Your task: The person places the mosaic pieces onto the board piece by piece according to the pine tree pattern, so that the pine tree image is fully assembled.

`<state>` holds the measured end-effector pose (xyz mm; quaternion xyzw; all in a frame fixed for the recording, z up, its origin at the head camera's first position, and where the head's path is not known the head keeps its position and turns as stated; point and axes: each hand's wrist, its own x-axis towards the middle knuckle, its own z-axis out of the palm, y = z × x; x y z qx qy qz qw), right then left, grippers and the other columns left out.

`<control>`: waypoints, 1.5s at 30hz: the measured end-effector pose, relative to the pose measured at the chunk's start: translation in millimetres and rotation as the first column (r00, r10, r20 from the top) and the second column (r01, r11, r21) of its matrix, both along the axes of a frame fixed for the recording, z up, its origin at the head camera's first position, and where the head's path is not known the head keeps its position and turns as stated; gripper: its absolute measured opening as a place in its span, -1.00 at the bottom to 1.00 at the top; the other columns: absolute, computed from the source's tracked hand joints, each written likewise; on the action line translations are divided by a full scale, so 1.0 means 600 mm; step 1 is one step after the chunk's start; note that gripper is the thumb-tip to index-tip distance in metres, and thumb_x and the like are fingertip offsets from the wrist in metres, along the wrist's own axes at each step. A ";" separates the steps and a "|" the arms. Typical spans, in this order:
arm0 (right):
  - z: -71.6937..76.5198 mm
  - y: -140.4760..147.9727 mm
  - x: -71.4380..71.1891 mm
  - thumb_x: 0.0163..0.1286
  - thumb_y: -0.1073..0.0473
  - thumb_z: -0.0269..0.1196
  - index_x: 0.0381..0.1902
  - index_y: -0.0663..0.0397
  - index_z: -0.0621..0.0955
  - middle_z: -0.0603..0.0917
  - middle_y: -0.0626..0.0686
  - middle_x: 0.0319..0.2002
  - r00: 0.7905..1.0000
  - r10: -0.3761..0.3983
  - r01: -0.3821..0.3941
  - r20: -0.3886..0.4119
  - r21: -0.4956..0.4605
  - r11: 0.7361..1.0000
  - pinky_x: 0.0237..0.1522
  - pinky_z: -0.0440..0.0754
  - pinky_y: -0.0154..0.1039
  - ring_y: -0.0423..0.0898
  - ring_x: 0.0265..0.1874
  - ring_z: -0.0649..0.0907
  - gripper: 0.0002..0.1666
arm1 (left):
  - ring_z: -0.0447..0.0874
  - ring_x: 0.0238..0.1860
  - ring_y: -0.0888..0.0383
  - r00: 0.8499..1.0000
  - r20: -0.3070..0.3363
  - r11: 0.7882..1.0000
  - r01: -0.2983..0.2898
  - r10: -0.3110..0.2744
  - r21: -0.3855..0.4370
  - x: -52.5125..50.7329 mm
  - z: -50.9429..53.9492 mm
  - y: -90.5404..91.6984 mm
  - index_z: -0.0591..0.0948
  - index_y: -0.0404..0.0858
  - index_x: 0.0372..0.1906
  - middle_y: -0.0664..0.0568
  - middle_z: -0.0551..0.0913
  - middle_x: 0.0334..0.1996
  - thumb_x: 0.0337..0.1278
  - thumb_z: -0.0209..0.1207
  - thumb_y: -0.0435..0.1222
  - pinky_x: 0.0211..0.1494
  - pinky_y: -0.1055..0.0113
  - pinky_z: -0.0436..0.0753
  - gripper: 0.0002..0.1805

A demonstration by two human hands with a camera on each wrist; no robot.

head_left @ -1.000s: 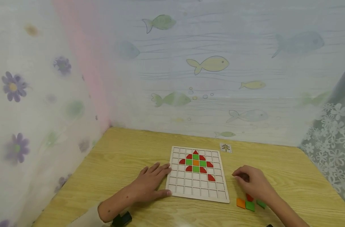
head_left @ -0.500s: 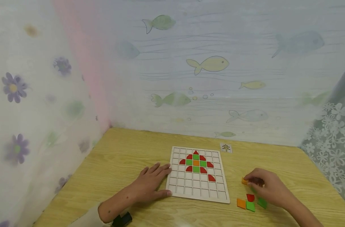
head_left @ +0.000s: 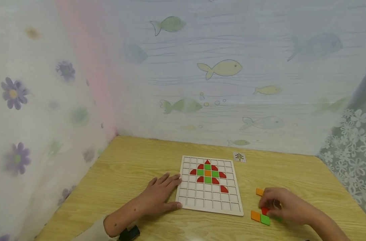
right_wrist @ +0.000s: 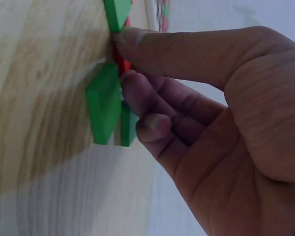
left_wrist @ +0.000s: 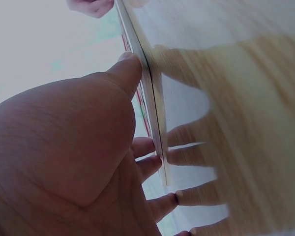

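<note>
My left hand (head_left: 155,197) lies spread at the left side of the wooden grid board (head_left: 196,201), fingertips and thumb touching its edge; the left wrist view shows the thumb (left_wrist: 125,73) against that edge. Red, green and orange pieces form a pattern on the board, with an orange square (head_left: 207,173) in its middle. To the board's right, my right hand (head_left: 286,206) pinches a red piece (head_left: 265,211) between thumb and curled fingers. In the right wrist view the red piece (right_wrist: 122,61) is partly covered by the fingertips, beside a green piece (right_wrist: 104,105).
An orange piece (head_left: 255,216) and a green piece (head_left: 265,219) lie in front of the right hand, another orange piece (head_left: 259,191) behind it. A small pattern card (head_left: 239,157) lies beyond the board's right corner. Patterned curtains border the table.
The right hand moved right to set an orange piece down on the table and let it go, then came nearer to the red piece. The left hand has stayed at the board.
</note>
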<state>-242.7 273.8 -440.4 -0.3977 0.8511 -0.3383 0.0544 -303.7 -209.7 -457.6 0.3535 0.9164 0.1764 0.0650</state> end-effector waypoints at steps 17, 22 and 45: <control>-0.001 -0.012 0.000 0.41 0.20 0.48 -0.21 -0.12 0.60 0.65 -0.23 -0.33 0.989 -0.136 0.132 0.055 0.073 0.989 -0.48 0.55 -0.38 -0.39 -0.45 0.53 -0.78 | 0.02 0.69 -0.22 1.000 -0.010 1.000 0.002 -0.002 -0.003 -0.001 -0.003 -0.001 0.24 -0.08 0.69 0.05 0.15 0.70 0.45 0.16 0.29 0.54 -0.44 0.14 -0.08; -0.002 -0.023 0.000 0.44 0.25 0.44 -0.21 -0.12 0.60 0.65 -0.23 -0.34 0.987 -0.156 0.154 0.039 0.047 0.987 -0.49 0.55 -0.38 -0.38 -0.47 0.53 -0.79 | 0.01 0.69 -0.21 1.000 0.002 1.000 0.001 -0.001 -0.001 0.000 -0.001 0.000 0.24 -0.08 0.69 0.06 0.15 0.70 0.44 0.16 0.29 0.55 -0.44 0.13 -0.08; 0.008 -0.141 -0.028 0.43 0.30 0.42 -0.25 -0.21 0.64 0.58 -0.27 -0.42 0.982 -0.185 0.183 -0.049 -0.039 0.982 -0.49 0.53 -0.38 -0.33 -0.48 0.53 -0.75 | 0.01 0.69 -0.21 1.000 0.000 1.000 -0.007 0.007 -0.017 -0.001 -0.004 0.001 0.25 -0.06 0.69 0.07 0.15 0.70 0.44 0.15 0.30 0.54 -0.45 0.14 -0.08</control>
